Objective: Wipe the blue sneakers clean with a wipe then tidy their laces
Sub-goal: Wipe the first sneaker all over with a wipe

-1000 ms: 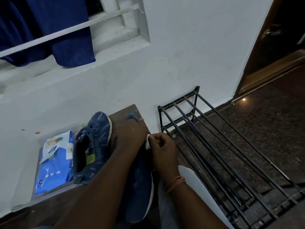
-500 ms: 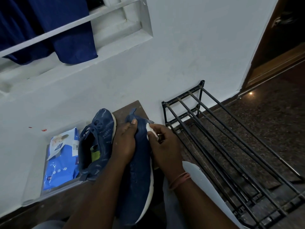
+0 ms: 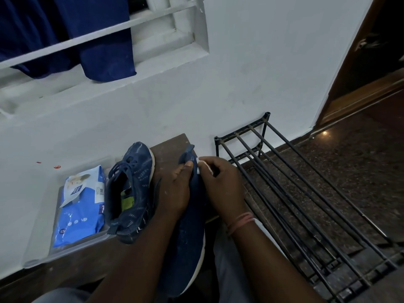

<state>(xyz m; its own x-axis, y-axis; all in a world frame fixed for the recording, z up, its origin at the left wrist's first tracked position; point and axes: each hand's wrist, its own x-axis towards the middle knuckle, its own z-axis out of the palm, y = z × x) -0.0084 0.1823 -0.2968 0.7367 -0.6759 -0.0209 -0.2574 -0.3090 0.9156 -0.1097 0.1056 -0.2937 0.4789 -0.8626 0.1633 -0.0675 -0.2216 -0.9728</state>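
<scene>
1. Holding the nearer sneaker (image 3: 188, 237) in the lap, the left hand (image 3: 175, 193) curls round its upper from the left side, thumb up near the heel tab; the shoe lies lengthwise with its white sole edge turned to the right.
2. Pinched in the curled fingers of the right hand (image 3: 225, 189) is a small white wipe (image 3: 204, 166), pressed against the top rim of that same shoe, close to the pull tab.
3. Judging from this, the wiping step is under way on this shoe and looks unfinished; how much of its upper and sole is already clean cannot be told in the dim light.
4. Just beyond the left hand, the second sneaker (image 3: 131, 189) rests on the brown surface (image 3: 170, 147), opening upward, its laces (image 3: 122, 169) loose over the tongue. Whether it has been wiped cannot be told, and the lace tidying looks still to do on it.
5. Left of it, a blue pack of wipes (image 3: 80, 206) lies in a clear tray (image 3: 65, 252).
6. To the right stands a black metal shoe rack (image 3: 284, 182) on the dark floor, against the white wall (image 3: 251, 73).
</scene>
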